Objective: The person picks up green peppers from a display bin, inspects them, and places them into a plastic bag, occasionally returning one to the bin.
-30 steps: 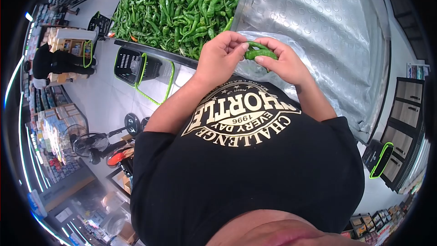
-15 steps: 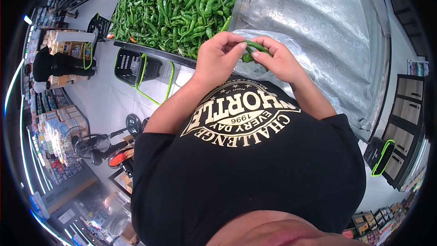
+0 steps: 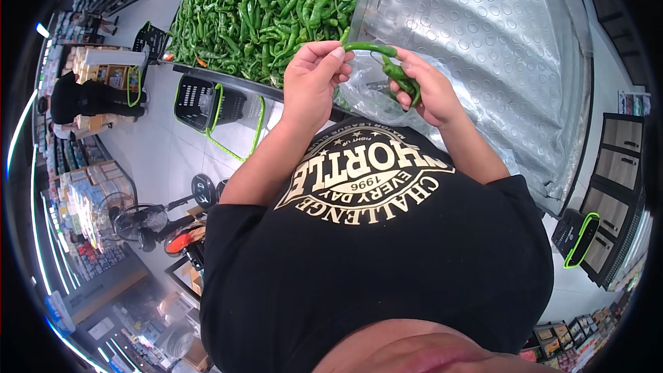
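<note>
Between my hands a long green pepper [image 3: 371, 48] stretches sideways. My left hand [image 3: 312, 79] pinches its left end between thumb and fingertips. At its right end are the fingers of my right hand [image 3: 427, 88], which also wrap round further green peppers [image 3: 402, 80] hanging below it. Just below and behind the hands lies a clear plastic bag [image 3: 362, 93], partly hidden by my right hand. Beyond my left hand is a large heap of green peppers [image 3: 269, 14].
A silver dimpled sheet [image 3: 476, 21] covers the stand at right. On the floor at left are a black basket with green handles [image 3: 197, 100] and a fan [image 3: 135, 224]. A person in black [image 3: 69, 97] bends over boxes at far left. Dark cabinets [image 3: 618, 166] stand at right.
My hands have moved apart, the left one leftward. The long pepper is now stretched out between them, and the other peppers show more fully in my right hand.
</note>
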### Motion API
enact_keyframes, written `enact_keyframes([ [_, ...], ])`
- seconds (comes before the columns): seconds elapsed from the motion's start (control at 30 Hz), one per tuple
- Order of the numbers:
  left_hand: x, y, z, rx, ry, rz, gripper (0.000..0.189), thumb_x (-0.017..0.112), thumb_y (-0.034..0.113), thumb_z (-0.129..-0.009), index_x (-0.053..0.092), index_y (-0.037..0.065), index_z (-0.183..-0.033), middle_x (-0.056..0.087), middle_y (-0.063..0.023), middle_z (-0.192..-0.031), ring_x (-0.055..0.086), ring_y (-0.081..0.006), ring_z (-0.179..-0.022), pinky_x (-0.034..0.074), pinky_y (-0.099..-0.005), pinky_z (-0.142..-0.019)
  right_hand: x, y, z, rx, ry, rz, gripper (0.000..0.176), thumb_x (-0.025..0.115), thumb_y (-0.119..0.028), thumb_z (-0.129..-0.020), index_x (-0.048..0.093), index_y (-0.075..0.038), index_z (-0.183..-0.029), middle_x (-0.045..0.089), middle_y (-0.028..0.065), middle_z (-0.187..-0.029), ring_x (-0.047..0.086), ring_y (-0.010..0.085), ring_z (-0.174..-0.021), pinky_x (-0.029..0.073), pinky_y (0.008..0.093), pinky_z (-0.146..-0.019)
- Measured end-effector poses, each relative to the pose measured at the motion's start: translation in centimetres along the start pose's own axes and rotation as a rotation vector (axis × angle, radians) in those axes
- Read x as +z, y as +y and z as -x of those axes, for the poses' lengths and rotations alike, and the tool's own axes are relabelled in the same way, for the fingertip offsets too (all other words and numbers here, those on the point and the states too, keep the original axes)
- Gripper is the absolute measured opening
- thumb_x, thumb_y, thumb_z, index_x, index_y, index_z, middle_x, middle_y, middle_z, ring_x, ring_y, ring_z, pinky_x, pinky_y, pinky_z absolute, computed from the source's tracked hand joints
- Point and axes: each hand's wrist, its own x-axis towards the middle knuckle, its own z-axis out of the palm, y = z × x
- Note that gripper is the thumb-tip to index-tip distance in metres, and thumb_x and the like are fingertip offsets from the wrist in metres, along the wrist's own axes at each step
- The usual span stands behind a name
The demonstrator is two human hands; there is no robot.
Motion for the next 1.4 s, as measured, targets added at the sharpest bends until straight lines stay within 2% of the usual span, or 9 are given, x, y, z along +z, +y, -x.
enact_keyframes([
  [0.07, -0.1, 0.0, 0.1, -0.006, -0.017, 0.037, 0.014, 0.060, 0.006, -0.095, 0.059, 0.003, -0.109, 0.069, -0.0120, -0.097, 0.063, -0.0134, -0.075, 0.051, -0.0271, -0.069, -0.3, -0.1, -0.1, 0.111, 0.021, -0.157, 0.042, 0.042, -0.022, -0.101, 0.050, -0.003, -0.138, 0.051, 0.0006, -0.080, 0.044, 0.0059, -0.058, 0.038, 0.0206, -0.052],
  [0.2, 0.0, 0.2, 0.3, 0.007, -0.021, 0.070, 0.015, 0.062, 0.005, -0.094, 0.059, 0.003, -0.108, 0.069, -0.0129, -0.097, 0.064, -0.0140, -0.077, 0.050, -0.0274, -0.071, -1.5, 0.4, -0.1, 0.121, -0.037, -0.216, 0.038, 0.048, -0.022, -0.100, 0.052, -0.003, -0.133, 0.049, -0.0011, -0.080, 0.044, 0.0059, -0.059, 0.038, 0.0215, -0.053],
  [0.37, -0.1, 0.3, 0.4, 0.037, -0.033, 0.119, 0.013, 0.062, 0.005, -0.094, 0.058, 0.004, -0.106, 0.070, -0.0138, -0.098, 0.065, -0.0142, -0.076, 0.050, -0.0270, -0.071, -1.7, 1.4, -0.4, 0.035, 0.006, -0.242, 0.017, 0.056, -0.023, -0.099, 0.059, -0.009, -0.109, 0.050, -0.0016, -0.080, 0.047, 0.0067, -0.062, 0.042, 0.0239, -0.057],
  [0.5, -0.3, 0.3, 0.6, 0.048, -0.069, 0.112, 0.014, 0.062, 0.002, -0.093, 0.058, 0.003, -0.106, 0.070, -0.0146, -0.099, 0.065, -0.0138, -0.077, 0.051, -0.0272, -0.071, -1.1, 0.8, -0.3, 0.022, 0.092, -0.327, 0.016, 0.055, -0.026, -0.101, 0.059, -0.012, -0.107, 0.051, -0.0009, -0.078, 0.049, 0.0074, -0.062, 0.043, 0.0258, -0.059],
  [0.87, 0.6, 0.2, 2.1, 0.205, -0.286, -0.400, 0.017, 0.063, -0.004, -0.090, 0.060, 0.000, -0.106, 0.067, -0.0084, -0.097, 0.063, -0.0114, -0.083, 0.052, -0.0263, -0.076, -1.6, 0.4, -0.5, -0.049, 0.082, -0.211, 0.021, 0.062, -0.026, -0.097, 0.062, -0.005, -0.101, 0.056, -0.0004, -0.070, 0.051, 0.0091, -0.060, 0.048, 0.0284, -0.060],
  [1.0, 0.5, 0.2, 1.9, 0.193, -0.291, -0.333, 0.017, 0.063, -0.004, -0.090, 0.059, 0.000, -0.107, 0.066, -0.0083, -0.095, 0.063, -0.0116, -0.081, 0.052, -0.0261, -0.075, -1.4, -0.2, -0.3, -0.056, 0.133, -0.202, 0.018, 0.064, -0.021, -0.095, 0.062, -0.004, -0.102, 0.057, -0.0001, -0.072, 0.052, 0.0091, -0.061, 0.049, 0.0284, -0.061],
  [1.1, 0.3, 0.4, 1.4, 0.052, -0.250, -0.257, 0.015, 0.064, 0.003, -0.092, 0.060, 0.000, -0.107, 0.065, -0.0058, -0.091, 0.061, -0.0097, -0.076, 0.052, -0.0246, -0.070, -1.5, -0.1, -0.3, -0.120, 0.103, -0.131, 0.017, 0.066, -0.019, -0.094, 0.062, -0.004, -0.102, 0.058, 0.0005, -0.075, 0.053, 0.0087, -0.063, 0.049, 0.0276, -0.063],
  [1.17, -0.3, 0.3, 1.0, -0.231, -0.276, -0.030, 0.015, 0.057, 0.010, -0.098, 0.060, 0.002, -0.110, 0.064, -0.0069, -0.086, 0.059, -0.0114, -0.068, 0.053, -0.0276, -0.068, -1.1, -0.4, -0.1, -0.129, 0.077, -0.097, 0.016, 0.066, -0.017, -0.094, 0.062, -0.004, -0.102, 0.060, 0.0015, -0.078, 0.054, 0.0083, -0.065, 0.049, 0.0268, -0.064],
  [1.4, 0.1, 0.5, 1.1, -0.287, -0.217, 0.001, 0.019, 0.057, 0.017, -0.099, 0.060, 0.002, -0.111, 0.065, -0.0069, -0.081, 0.058, -0.0105, -0.061, 0.050, -0.0218, -0.058, -0.8, -0.5, 0.1, -0.130, 0.064, -0.078, 0.022, 0.067, -0.013, -0.093, 0.062, -0.003, -0.112, 0.067, 0.0053, -0.087, 0.056, 0.0080, -0.068, 0.048, 0.0229, -0.065],
])
